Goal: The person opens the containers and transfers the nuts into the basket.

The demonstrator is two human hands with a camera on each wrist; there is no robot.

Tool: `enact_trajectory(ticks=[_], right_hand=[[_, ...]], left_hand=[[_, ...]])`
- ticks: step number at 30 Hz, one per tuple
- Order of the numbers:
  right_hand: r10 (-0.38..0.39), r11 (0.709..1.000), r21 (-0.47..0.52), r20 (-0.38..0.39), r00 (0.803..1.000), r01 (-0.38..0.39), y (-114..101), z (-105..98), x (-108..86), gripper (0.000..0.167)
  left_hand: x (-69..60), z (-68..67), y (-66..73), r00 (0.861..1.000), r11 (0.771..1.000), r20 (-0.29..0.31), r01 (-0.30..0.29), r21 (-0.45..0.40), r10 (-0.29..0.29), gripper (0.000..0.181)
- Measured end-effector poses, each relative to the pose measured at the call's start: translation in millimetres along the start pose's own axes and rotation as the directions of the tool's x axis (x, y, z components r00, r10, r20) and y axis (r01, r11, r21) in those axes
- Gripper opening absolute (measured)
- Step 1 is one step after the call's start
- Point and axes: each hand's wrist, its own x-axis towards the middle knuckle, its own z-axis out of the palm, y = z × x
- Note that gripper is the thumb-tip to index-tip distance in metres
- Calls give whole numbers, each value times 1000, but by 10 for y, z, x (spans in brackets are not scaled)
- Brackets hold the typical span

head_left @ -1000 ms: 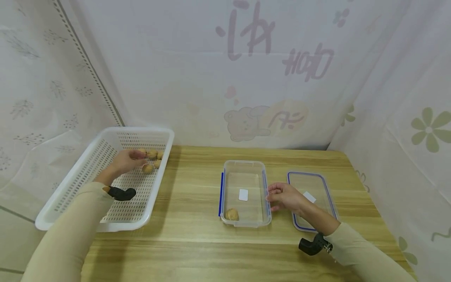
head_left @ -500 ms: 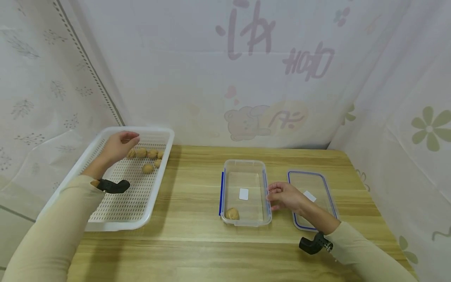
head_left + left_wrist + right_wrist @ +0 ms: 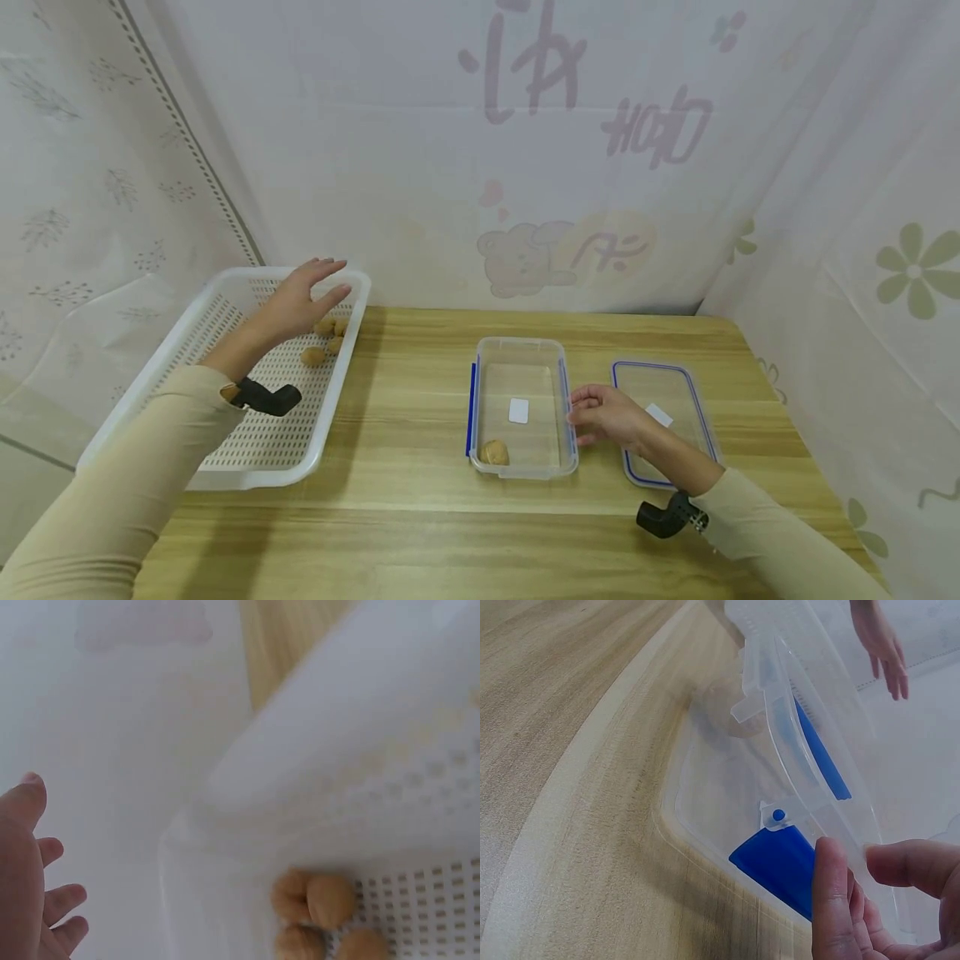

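My left hand (image 3: 300,304) hovers over the far right part of a white perforated plastic basket (image 3: 330,412). Its fingers are extended and hold nothing; in the left wrist view, the fingers (image 3: 64,904) are apart from the basket wall. Several walnuts (image 3: 313,357) lie in the basket near its right wall, some hidden under the hand. With thumb and fingers, my right hand (image 3: 611,417) pinches the right wall of a clear plastic food container (image 3: 525,472) with blue side clips. One walnut (image 3: 494,452) sits in the container's near left corner.
A clear lid (image 3: 675,400) with a blue seal lies on the wooden table (image 3: 420,542), partly under my right forearm. Printed cloth (image 3: 420,167) hangs behind and beside the table. A black wrist mount (image 3: 663,518) projects below my right wrist.
My left hand moved left and up from the walnuts, then right over the basket's far end, its fingers straightening out. My right hand and the container stay in place.
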Motion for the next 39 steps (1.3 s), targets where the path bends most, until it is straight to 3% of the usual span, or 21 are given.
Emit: enact_trajectory(ticks=[7,22,29,39], right_hand=[[0,1000,3,-3,1000,0,5,-7,13,35],[-13,1000,-5,-2,1000,13,27,-14,18,35],[-15,1000,-7,3,1000,15,28,-17,22,36],[-9,1000,0,-7,1000,9,41,-18,30,36]], left_hand=[[88,191,303,991,978,92,-111,174,97,67],[170,599,731,950,942,238,-253,221,200,68],[186,820,891,917,911,281,-348,222,282,67],[209,1132,1086,860,878,388,-431,208,331,66]])
